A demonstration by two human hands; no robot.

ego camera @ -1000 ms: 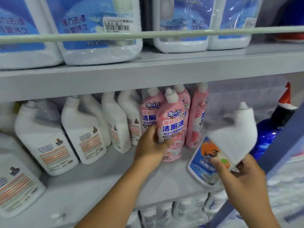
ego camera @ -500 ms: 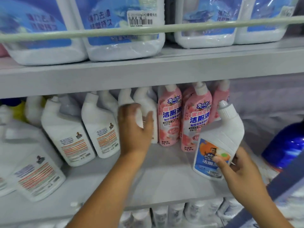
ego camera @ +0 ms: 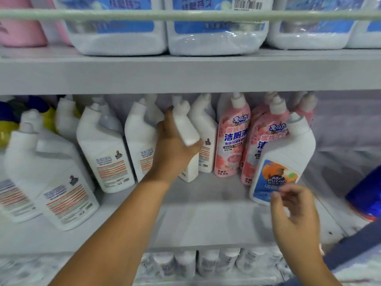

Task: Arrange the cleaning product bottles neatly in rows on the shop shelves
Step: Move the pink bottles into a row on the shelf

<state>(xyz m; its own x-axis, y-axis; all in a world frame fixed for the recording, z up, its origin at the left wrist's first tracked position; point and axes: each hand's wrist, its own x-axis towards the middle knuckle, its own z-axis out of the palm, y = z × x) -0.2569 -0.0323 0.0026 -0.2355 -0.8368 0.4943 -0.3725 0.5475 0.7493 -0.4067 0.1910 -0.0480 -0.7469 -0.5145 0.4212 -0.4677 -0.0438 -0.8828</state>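
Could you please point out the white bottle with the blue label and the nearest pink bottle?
white bottle with blue label (ego camera: 277, 178): head view, on its label.
nearest pink bottle (ego camera: 250, 159): head view, on its body.

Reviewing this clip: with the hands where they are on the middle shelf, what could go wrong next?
1. The left hand grips a white angled-neck bottle packed tight among leaning neighbours; pulling or twisting it could topple the white bottle beside it or the pink bottles.
2. The blue-label bottle stands tilted against the pink row near the shelf's front, and the right hand looks loose at its base; it might tip forward off the shelf.
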